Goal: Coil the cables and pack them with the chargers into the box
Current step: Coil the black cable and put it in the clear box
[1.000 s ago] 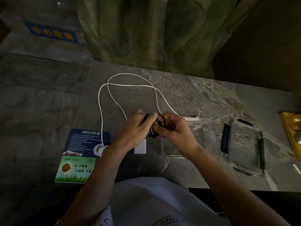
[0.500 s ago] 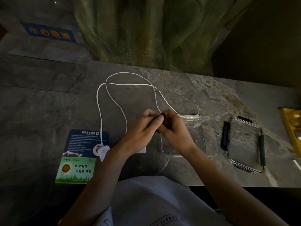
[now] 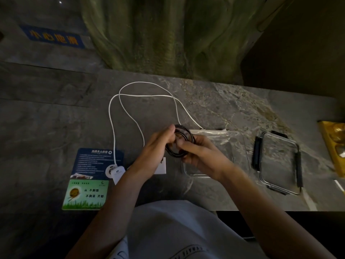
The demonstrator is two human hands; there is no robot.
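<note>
A coiled black cable (image 3: 180,142) is held between both hands above the stone table. My left hand (image 3: 158,146) grips its left side and my right hand (image 3: 201,154) pinches its right and lower part. A long white cable (image 3: 119,101) lies in loose loops behind them and ends at a white charger (image 3: 116,171) on the left. Another white charger (image 3: 161,166) peeks out under my left wrist. The clear plastic box (image 3: 240,146) stands open just right of my hands, partly hidden by my right hand.
The box's clear lid (image 3: 280,163) with black clips lies further right. A blue and green card (image 3: 89,176) lies at the left on the table. A yellow object (image 3: 334,144) sits at the right edge. A large green sculpted form (image 3: 168,34) rises behind the table.
The hands have parted slightly, so the black coil shows between them again as a full ring. The white cable and chargers have not moved.
</note>
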